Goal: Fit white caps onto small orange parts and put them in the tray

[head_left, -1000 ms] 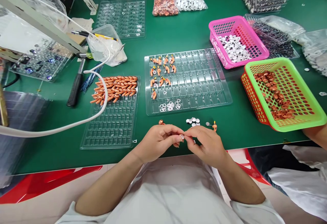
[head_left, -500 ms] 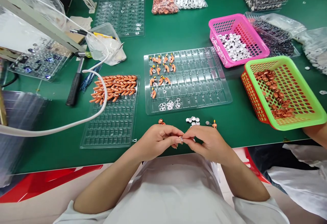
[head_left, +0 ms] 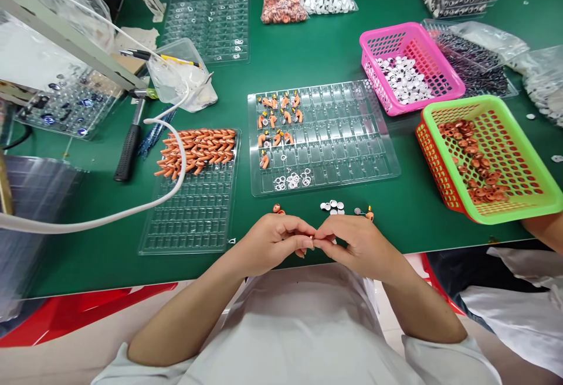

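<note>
My left hand [head_left: 271, 243] and my right hand [head_left: 361, 245] meet at the table's front edge, fingertips pinched together. Between them is a tiny piece, mostly covered by the fingers; its kind does not show. Copper-coloured round parts [head_left: 277, 208] lie just beyond the left hand. Small white discs [head_left: 333, 205] are scattered past the fingertips. A small orange part with a yellow tip [head_left: 369, 214] rests beyond the right hand, beside a grey disc [head_left: 358, 211]. Further off, a clear tray [head_left: 343, 133] holds several orange parts at its left and loose white rings [head_left: 292, 181] along its near side.
At left, another clear tray [head_left: 185, 221] carries rows of copper-coloured curved parts [head_left: 197, 147]. A white cable [head_left: 132, 215] crosses it, and a hammer [head_left: 129, 145] lies beyond. To the right are a pink basket [head_left: 413, 101] and a green basket [head_left: 528, 156]; another person's arm [head_left: 545, 230] is nearby.
Both hands stay in almost the same place. The tiny piece between the fingertips showed a pale, shiny side before; now only a small reddish bit shows.
</note>
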The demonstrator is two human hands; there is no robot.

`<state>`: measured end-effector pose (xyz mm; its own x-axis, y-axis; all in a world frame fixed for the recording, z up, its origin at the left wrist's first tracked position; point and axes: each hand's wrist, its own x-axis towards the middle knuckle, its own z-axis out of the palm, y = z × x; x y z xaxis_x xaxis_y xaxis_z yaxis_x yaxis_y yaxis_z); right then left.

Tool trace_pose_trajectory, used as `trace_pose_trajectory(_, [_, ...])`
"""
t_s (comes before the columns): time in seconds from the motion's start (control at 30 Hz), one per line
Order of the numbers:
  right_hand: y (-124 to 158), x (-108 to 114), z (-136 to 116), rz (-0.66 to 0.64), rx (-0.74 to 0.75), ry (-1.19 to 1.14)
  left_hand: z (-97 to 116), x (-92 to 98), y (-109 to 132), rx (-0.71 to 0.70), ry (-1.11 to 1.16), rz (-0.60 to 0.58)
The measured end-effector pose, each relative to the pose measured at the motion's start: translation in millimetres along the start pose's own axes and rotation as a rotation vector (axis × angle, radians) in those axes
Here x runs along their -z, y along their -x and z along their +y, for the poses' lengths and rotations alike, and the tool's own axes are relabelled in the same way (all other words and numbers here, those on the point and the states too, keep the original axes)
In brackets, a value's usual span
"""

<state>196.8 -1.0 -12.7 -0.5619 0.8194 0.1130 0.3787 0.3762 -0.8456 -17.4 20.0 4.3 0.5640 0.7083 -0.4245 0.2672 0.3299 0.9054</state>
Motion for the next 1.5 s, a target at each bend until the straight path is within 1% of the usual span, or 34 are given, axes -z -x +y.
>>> trace_pose_trajectory(0.13, [1.8,-4.7,-1.8,0.065,0.017,0.011,-2.9,-1.4,0.4,0.007,0.020,0.024])
trace_pose_trajectory(0.27, [2.8,-7.6,-5.5,0.103,-0.060,-0.017,-8.6,-3.2,0.8,-0.020,0.039,0.048])
trace_pose_trajectory(0.47, [2.3,-8.6,-8.9,0.065,-0.196,-0.097,-14.0,-4.9,2.5,-0.071,0.077,0.073])
trace_pose_trajectory(0.63, [0.0,-8.4,-7.8,0.083,-0.225,-0.138,-13.0,-7.4,3.1,-0.066,0.142,0.113])
trace_pose_trajectory(0.7, [-0.6,-9.4,-7.5,0.099,-0.197,-0.124,-12.8,-8.4,3.1,-0.059,0.167,0.122])
trace_pose_trajectory(0.8, [-0.5,-12.1,-7.3,0.118,-0.092,-0.075,-12.0,-9.2,3.1,-0.037,0.196,0.125])
trace_pose_trajectory(0.93, [0.4,-14.7,-7.8,0.138,0.042,0.110,-11.4,-8.0,1.8,-0.002,0.245,0.131])
trace_pose_trajectory(1.03, [0.5,-13.6,-8.4,0.091,0.092,0.261,-12.9,-6.4,-0.5,0.025,0.311,0.114])
trace_pose_trajectory(1.1, [0.2,-11.7,-8.4,0.038,0.100,0.293,-14.4,-5.9,-2.1,0.042,0.356,0.104])
trace_pose_trajectory(1.17, [0.0,-9.2,-8.1,0.018,0.095,0.275,-15.6,-5.9,-3.1,0.057,0.392,0.113])
trace_pose_trajectory(1.27, [0.9,-5.8,-7.8,0.021,0.098,0.191,-16.8,-5.7,-3.0,0.064,0.422,0.138])
trace_pose_trajectory(1.4, [4.1,-3.9,-6.6,0.005,0.129,0.121,-18.3,-2.4,-0.4,0.048,0.401,0.192])
trace_pose_trajectory(1.5, [6.7,-5.5,-3.5,0.027,0.158,0.062,-18.7,-0.4,1.6,0.029,0.404,0.201])
